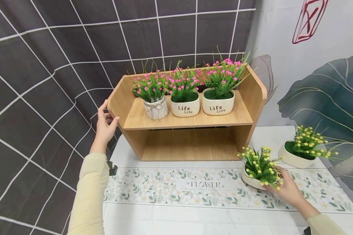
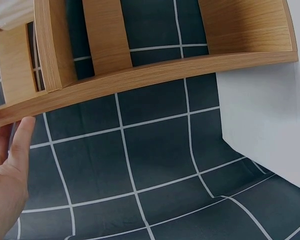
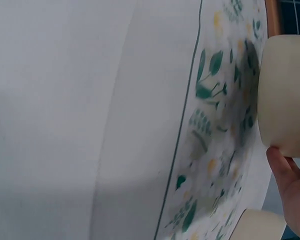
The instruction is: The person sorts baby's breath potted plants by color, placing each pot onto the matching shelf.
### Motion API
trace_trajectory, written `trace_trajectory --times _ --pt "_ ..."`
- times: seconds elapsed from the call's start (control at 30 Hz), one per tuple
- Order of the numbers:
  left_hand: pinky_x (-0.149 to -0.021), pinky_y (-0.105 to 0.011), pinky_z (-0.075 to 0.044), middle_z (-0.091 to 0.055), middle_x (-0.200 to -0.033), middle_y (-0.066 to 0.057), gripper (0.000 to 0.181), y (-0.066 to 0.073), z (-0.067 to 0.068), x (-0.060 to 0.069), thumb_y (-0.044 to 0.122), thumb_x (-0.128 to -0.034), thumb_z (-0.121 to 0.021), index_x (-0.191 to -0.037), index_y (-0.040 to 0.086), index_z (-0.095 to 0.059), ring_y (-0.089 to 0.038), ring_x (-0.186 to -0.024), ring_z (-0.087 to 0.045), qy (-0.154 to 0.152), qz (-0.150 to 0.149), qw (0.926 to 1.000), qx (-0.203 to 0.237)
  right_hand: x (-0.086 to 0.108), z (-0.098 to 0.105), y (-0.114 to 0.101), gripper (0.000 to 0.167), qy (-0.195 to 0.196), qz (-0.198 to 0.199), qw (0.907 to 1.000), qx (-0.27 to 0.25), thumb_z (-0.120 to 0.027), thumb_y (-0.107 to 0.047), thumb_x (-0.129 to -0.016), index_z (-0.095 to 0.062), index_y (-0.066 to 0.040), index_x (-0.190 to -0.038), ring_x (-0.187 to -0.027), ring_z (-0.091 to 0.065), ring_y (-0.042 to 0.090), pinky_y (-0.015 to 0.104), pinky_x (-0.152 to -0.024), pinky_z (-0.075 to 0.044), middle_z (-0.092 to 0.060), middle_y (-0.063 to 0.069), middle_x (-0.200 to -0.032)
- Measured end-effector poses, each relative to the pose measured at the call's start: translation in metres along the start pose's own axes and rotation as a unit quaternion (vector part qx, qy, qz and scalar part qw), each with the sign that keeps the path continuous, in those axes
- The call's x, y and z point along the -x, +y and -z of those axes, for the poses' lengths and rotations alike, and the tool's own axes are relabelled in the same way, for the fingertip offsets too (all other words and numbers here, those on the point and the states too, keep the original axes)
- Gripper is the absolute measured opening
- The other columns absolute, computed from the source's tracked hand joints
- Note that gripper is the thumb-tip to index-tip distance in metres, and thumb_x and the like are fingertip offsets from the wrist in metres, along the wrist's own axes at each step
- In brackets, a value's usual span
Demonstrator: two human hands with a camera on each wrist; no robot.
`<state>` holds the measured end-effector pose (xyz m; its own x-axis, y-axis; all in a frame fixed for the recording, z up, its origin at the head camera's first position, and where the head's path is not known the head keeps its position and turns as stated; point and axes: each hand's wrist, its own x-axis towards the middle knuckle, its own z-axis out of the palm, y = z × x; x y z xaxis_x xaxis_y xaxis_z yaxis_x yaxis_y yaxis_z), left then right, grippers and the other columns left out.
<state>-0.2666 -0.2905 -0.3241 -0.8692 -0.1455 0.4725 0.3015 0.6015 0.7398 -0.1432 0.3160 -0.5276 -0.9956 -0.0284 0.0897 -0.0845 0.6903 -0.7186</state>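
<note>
A two-tier wooden shelf [image 1: 188, 143] stands on the table, and my left hand [image 1: 105, 129] grips the front edge of its left side panel. In the left wrist view, the left hand's fingers [image 2: 21, 142] touch that panel's edge [image 2: 140, 80]. My right hand [image 1: 286, 191] holds a cream pot of yellow artificial flowers [image 1: 260, 166] by its right end, in front of the shelf's lower right corner. The right wrist view shows this pot [image 3: 287, 95] with fingertips against it and a shadow on the cloth beside it; its flowers are outside that view.
On the upper tier stand a white pot of pink flowers [image 1: 156, 109] and two "Life" pots, the middle one [image 1: 185, 107] and the right one [image 1: 218, 106]. Another yellow-flowered pot [image 1: 297, 158] sits at the table's right. A floral "FLOWER" runner [image 1: 176, 186] crosses the white tablecloth.
</note>
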Motion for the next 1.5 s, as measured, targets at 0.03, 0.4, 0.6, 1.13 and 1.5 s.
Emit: trace_trajectory --times 0.03,0.4,0.6,1.13,1.5 --pt "-0.089 -0.047 -0.045 -0.05 -0.12 -0.031 0.07 0.0 0.0 0.0 -0.002 -0.0921 -0.053 -0.149 0.018 -0.018 -0.042 -0.108 -0.054 0.0 0.0 1.0 0.0 0.0 -0.001 -0.003 0.093 -0.005 0.002 1.0 -0.005 -0.08 -0.012 -0.074 -0.019 0.017 -0.138 -0.107 -0.039 0.056 0.067 -0.081 -0.045 -0.03 0.042 -0.127" --pt "-0.092 -0.044 -0.043 -0.051 -0.117 -0.032 0.069 -0.002 0.001 0.0 -0.004 -0.0909 -0.053 -0.148 0.016 -0.02 -0.04 -0.106 -0.053 0.004 -0.008 0.9999 0.011 -0.009 -0.018 -0.04 0.091 -0.04 0.023 0.9989 -0.003 -0.081 -0.009 -0.07 -0.025 0.015 -0.138 -0.112 -0.04 0.056 0.067 -0.084 -0.041 -0.034 0.039 -0.132" --pt "-0.094 -0.045 -0.041 -0.051 -0.117 -0.032 0.069 -0.003 0.0 -0.001 -0.003 -0.0913 -0.054 -0.148 0.016 -0.02 -0.041 -0.105 -0.054 0.0 -0.018 0.9998 0.012 -0.013 -0.033 -0.053 0.091 -0.043 0.03 0.9985 -0.013 -0.081 -0.011 -0.071 -0.027 0.016 -0.138 -0.113 -0.041 0.055 0.062 -0.084 -0.047 -0.036 0.039 -0.131" --pt "-0.098 -0.05 -0.041 -0.05 -0.117 -0.032 0.069 -0.002 0.0 -0.001 -0.002 -0.0924 -0.053 -0.149 0.018 -0.019 -0.042 -0.106 -0.053 -0.002 -0.008 0.9999 0.009 -0.05 -0.069 -0.08 0.091 -0.054 0.011 0.9962 -0.067 -0.079 -0.013 -0.074 -0.023 0.01 -0.144 -0.126 -0.033 0.054 0.062 -0.099 -0.037 -0.031 0.036 -0.14" --pt "-0.099 -0.051 -0.04 -0.05 -0.118 -0.032 0.069 -0.003 0.001 0.0 -0.002 -0.0923 -0.053 -0.149 0.018 -0.018 -0.043 -0.107 -0.053 -0.001 -0.005 1.0 0.004 -0.08 -0.083 -0.078 0.094 -0.045 0.014 0.9958 -0.078 -0.079 -0.019 -0.076 -0.021 0.009 -0.145 -0.115 -0.046 0.049 0.056 -0.095 -0.045 -0.032 0.035 -0.138"
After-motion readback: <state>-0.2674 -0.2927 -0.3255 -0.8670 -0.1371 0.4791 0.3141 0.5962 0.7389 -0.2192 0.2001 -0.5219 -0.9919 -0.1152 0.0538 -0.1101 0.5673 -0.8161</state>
